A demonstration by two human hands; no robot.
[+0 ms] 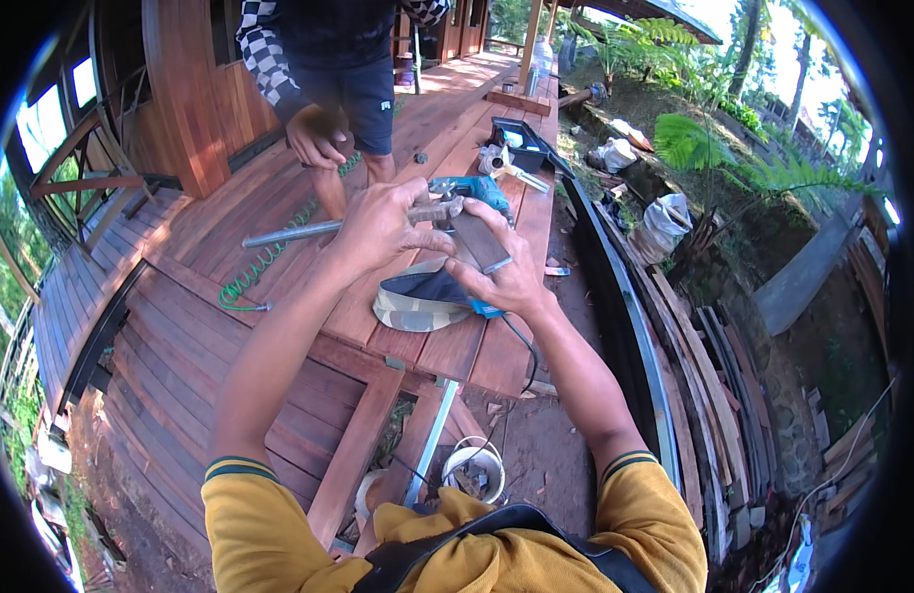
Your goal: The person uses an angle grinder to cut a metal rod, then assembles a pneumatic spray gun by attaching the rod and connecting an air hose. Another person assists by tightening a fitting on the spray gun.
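My left hand (386,225) is closed around a hammer (294,233) close to its head, and the metal handle sticks out to the left. The hammer head (435,211) lies between my two hands. In my right hand (516,272), fingers and thumb grip a flat rectangular grey-brown piece (480,240) with a bright lower edge; its exact kind is unclear. Both hands are raised over a wooden plank bench (447,351). Beneath them rests a camouflage cap (417,308). A blue power tool (477,188) shows partly behind my fingers.
Across the bench stands another person (329,59), one hand (317,136) hanging down. A green coiled hose (269,267) lies on the deck. Farther along the bench are a metal tool (497,160) and a black tray (524,138). A white bucket (474,457) stands below; stacked boards (699,366) lie right.
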